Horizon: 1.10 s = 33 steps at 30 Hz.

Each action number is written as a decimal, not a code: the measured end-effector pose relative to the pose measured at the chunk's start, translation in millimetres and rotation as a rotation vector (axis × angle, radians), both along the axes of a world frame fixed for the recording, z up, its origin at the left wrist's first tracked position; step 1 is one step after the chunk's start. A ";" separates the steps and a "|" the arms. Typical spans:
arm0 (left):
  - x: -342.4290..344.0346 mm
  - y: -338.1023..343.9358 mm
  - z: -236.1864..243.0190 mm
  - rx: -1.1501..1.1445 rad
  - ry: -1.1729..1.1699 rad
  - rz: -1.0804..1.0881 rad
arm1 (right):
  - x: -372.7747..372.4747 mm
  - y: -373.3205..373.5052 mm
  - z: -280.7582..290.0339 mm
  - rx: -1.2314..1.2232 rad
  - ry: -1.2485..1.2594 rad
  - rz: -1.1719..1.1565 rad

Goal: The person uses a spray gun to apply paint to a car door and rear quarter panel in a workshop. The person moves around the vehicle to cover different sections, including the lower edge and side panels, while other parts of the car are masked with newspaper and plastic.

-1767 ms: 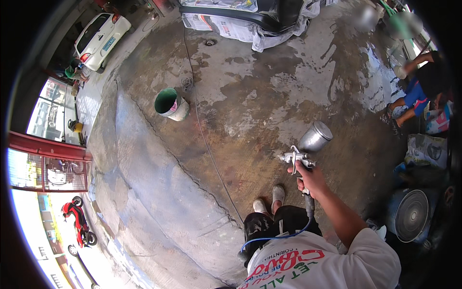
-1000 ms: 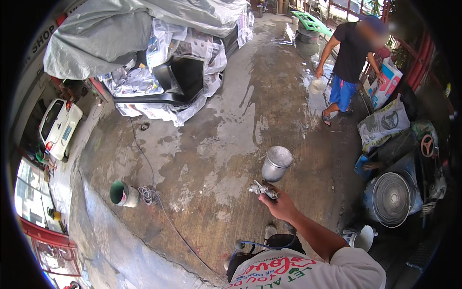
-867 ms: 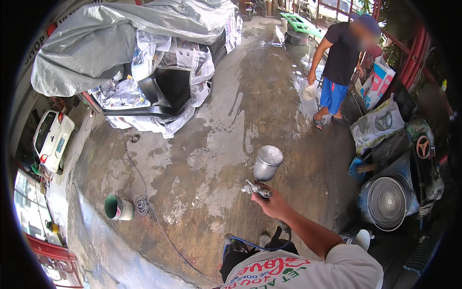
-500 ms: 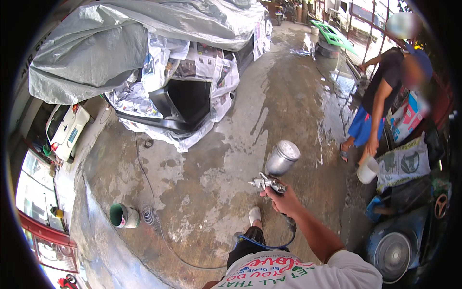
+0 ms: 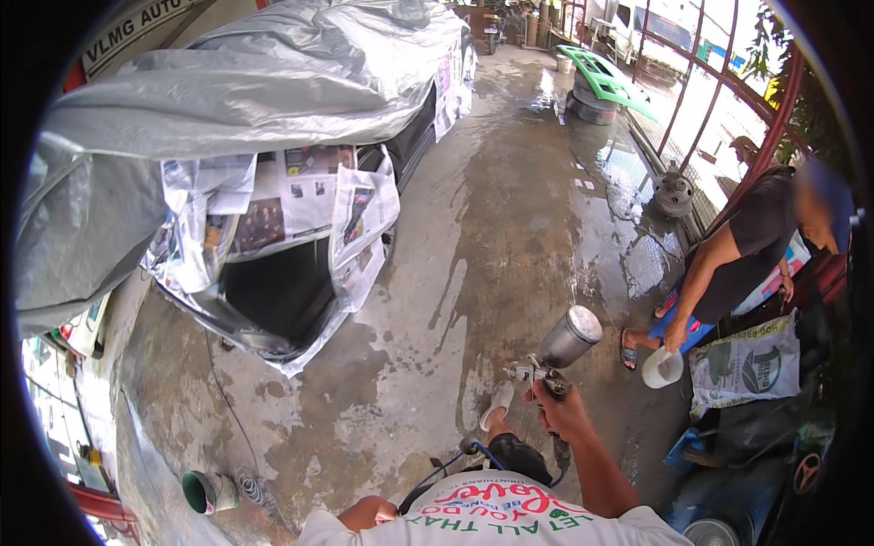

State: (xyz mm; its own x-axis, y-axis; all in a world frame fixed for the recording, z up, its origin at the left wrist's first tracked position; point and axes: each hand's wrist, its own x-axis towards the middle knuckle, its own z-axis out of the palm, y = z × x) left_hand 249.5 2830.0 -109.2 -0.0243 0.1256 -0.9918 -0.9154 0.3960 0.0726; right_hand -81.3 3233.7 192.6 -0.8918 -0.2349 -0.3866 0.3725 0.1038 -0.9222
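My right hand (image 5: 566, 414) grips a metal spray gun (image 5: 537, 373) by its handle, with a silver paint cup (image 5: 571, 337) on top. A blue air hose (image 5: 488, 455) runs beneath it across my body. Low in the view, my left hand (image 5: 371, 512) rests against the hem of my white shirt, its fingers mostly hidden. Ahead on the left stands a car masked with newspaper (image 5: 289, 196), and a black panel (image 5: 278, 287) shows bare between the sheets. The spray gun is well apart from it.
A grey cover (image 5: 273, 82) drapes the car. To the right another person (image 5: 742, 237) bends, holding a white container (image 5: 663, 369) near a printed sack (image 5: 746, 364). A green panel (image 5: 601, 77) lies on stacked tires (image 5: 592, 107). A bucket (image 5: 209, 491) stands by coiled hose (image 5: 257, 491).
I have stepped forward, so the masked car sits closer. My left hand has come into view. The other person has bent lower with the white container.
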 end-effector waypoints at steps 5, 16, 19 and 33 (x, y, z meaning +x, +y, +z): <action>-200.2 18.4 12.6 -0.124 0.213 -0.002 | -201.7 15.0 -10.2 0.013 0.051 0.024; -630.3 15.0 32.9 -0.221 0.411 0.085 | -657.2 -59.2 1.7 -0.078 0.173 0.110; -764.3 -6.1 12.2 -0.156 0.302 0.044 | -769.0 -65.0 -6.7 -0.034 0.144 0.080; -1483.7 -33.0 -38.6 -0.130 0.145 -0.288 | -1212.7 56.7 -6.4 0.230 0.002 -0.317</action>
